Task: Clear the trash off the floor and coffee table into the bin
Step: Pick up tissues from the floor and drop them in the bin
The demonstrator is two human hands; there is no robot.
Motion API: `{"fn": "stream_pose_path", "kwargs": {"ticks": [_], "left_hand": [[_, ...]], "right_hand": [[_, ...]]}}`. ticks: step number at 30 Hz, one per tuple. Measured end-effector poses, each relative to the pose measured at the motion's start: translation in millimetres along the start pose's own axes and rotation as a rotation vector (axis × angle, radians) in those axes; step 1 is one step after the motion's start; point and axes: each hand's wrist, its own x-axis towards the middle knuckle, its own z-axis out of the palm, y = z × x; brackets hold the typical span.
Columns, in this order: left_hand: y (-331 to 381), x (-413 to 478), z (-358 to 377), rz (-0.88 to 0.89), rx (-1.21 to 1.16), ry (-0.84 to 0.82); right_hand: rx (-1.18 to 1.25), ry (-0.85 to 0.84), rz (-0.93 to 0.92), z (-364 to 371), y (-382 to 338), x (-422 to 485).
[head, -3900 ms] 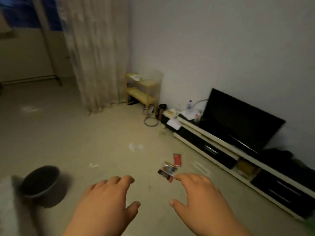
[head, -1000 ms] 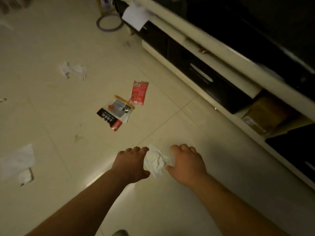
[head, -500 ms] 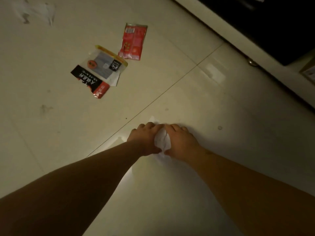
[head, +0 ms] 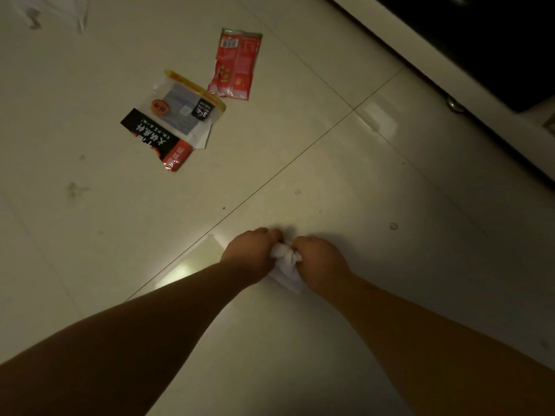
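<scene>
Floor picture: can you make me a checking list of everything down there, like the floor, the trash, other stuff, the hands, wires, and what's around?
Surface: pale tiled floor, glossy, with a few dark specks and scuffs.
Job's things: crumpled white paper bunched between both hands; red snack packet lying flat; black and clear wrappers overlapping beside it; crumpled white scrap at the top left edge. No bin in view.
Clutter: nothing seen beyond the trash.
Hands: left hand and right hand both closed on the paper, low at the floor.
Cables: nothing seen.
Surroundings: dark cabinet with a pale base along the top right.
</scene>
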Motion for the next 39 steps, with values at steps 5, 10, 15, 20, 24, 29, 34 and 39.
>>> {"fn": "stream_pose_path", "kwargs": {"ticks": [5, 10, 15, 20, 24, 29, 34, 39], "left_hand": [[3.9, -16.0, -25.7, 0.018, -0.062, 0.028], [5.6, -32.6, -45.5, -0.003, -0.145, 0.042], [7.3, -54.1, -84.5, -0.033, -0.064, 0.123], [23.5, -90.4, -158.4, -0.015, 0.038, 0.162], [52.3, -144.7, -244.2, -0.041, 0.081, 0.205], [98.6, -239.4, -372.8, -0.085, 0.110, 0.303], [141.1, -333.5, -510.5, -0.103, 0.127, 0.453], [172.5, -424.1, -631.0, -0.086, 0.122, 0.590]], "right_hand": [[0.025, -0.018, 0.079, -33.4, -9.4, -12.3], [0.003, 0.004, 0.083, -62.0, -25.1, -20.5], [0.045, 0.050, 0.012, -101.0, -48.8, -29.4], [0.033, 0.125, -0.037, -171.5, -88.3, -43.5], [0.012, 0.185, -0.087, -254.2, -140.1, -69.8], [-0.018, 0.241, -0.175, -379.1, -231.8, -119.2], [-0.029, 0.283, -0.253, -506.1, -350.5, -171.3], [-0.037, 0.353, -0.324, -606.3, -466.3, -215.4]]}}
